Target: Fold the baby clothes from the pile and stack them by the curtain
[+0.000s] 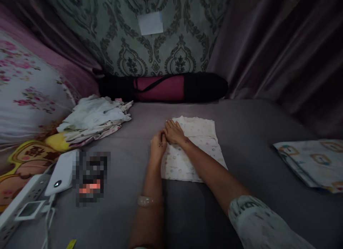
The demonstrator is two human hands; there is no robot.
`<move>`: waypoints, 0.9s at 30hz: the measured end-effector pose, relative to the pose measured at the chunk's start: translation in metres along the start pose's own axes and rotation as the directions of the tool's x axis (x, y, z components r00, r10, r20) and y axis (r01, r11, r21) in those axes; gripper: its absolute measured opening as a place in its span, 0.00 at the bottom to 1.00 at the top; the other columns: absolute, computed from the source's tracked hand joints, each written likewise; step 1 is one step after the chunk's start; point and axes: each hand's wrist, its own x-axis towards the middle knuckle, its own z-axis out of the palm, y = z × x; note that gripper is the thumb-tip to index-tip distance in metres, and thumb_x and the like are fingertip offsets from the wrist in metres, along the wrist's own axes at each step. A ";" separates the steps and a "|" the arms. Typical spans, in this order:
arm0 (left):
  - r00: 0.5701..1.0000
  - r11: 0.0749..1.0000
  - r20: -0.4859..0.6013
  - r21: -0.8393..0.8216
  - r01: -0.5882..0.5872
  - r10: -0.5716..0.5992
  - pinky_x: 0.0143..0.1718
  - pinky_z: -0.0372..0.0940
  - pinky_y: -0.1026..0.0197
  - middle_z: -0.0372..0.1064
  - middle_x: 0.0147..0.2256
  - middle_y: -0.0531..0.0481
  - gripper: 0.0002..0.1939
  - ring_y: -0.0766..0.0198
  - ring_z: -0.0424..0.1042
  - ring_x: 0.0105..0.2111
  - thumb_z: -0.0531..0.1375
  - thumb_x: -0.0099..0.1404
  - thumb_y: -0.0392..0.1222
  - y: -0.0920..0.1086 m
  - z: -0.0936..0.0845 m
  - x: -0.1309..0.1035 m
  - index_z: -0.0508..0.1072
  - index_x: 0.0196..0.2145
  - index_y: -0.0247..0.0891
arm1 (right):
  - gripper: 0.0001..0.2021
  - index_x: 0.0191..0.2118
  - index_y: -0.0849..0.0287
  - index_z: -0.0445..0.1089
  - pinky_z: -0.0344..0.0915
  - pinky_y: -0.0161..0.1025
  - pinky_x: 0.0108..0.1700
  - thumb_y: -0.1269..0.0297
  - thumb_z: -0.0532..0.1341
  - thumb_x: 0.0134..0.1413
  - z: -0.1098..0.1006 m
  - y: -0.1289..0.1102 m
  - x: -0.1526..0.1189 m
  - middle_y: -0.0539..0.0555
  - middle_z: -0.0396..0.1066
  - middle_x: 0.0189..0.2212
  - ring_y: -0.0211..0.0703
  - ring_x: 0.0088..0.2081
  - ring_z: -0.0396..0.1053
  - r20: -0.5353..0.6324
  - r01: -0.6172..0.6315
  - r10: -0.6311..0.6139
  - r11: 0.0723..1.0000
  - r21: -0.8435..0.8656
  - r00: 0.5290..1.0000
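Note:
A white printed cloth point(193, 152), folded into a rough rectangle, lies flat on the grey bed sheet point(252, 141). My right hand point(174, 131) rests palm down on its upper left part, fingers stretched out. At the cloth's left edge my left hand point(158, 143) has its fingers curled in, pinching the edge beside my right fingertips. A crease runs across the cloth's upper part, and my right forearm covers some of its lower middle.
Crumpled clothes point(96, 113) are heaped at the left, near a floral pillow point(29, 88). A white power bank point(63, 172) and power strip point(24, 202) lie lower left. Behind is a black and pink bag point(160, 88). Folded patterned fabric point(313, 163) sits at right.

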 end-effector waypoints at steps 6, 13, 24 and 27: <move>0.999 1.000 -0.028 0.011 -0.025 0.025 0.48 0.65 0.55 0.76 0.42 0.41 0.15 0.57 0.74 0.43 0.52 0.67 0.37 0.001 0.002 -0.002 0.72 0.48 0.36 | 0.30 0.68 0.71 0.47 0.30 0.52 0.67 0.57 0.40 0.67 -0.017 0.031 -0.010 0.63 0.43 0.69 0.51 0.69 0.36 -0.188 -0.239 0.229 0.971 -0.028 0.955; 0.996 0.996 -0.010 0.012 -0.083 0.083 0.50 0.65 0.54 0.75 0.43 0.41 0.14 0.57 0.73 0.45 0.52 0.67 0.36 0.004 0.004 -0.003 0.71 0.47 0.36 | 0.31 0.68 0.72 0.47 0.32 0.53 0.67 0.56 0.39 0.66 0.000 0.046 -0.016 0.62 0.42 0.69 0.51 0.69 0.37 -0.096 -0.299 0.290 0.950 -0.089 0.952; 0.957 0.958 0.061 -0.056 -0.281 0.284 0.53 0.64 0.56 0.71 0.48 0.42 0.15 0.59 0.70 0.49 0.51 0.66 0.34 0.001 0.013 -0.006 0.69 0.49 0.36 | 0.33 0.67 0.77 0.47 0.33 0.53 0.66 0.55 0.39 0.66 -0.028 0.075 -0.033 0.68 0.44 0.68 0.56 0.68 0.39 -0.227 -0.524 0.502 0.851 -0.041 0.834; 0.939 0.948 0.133 -0.064 -0.312 0.318 0.53 0.64 0.56 0.71 0.49 0.43 0.15 0.59 0.70 0.50 0.51 0.66 0.34 -0.003 0.015 -0.008 0.68 0.50 0.37 | 0.35 0.67 0.79 0.46 0.33 0.53 0.66 0.53 0.39 0.65 -0.018 0.081 -0.036 0.69 0.44 0.68 0.57 0.68 0.39 -0.209 -0.537 0.514 0.840 -0.070 0.832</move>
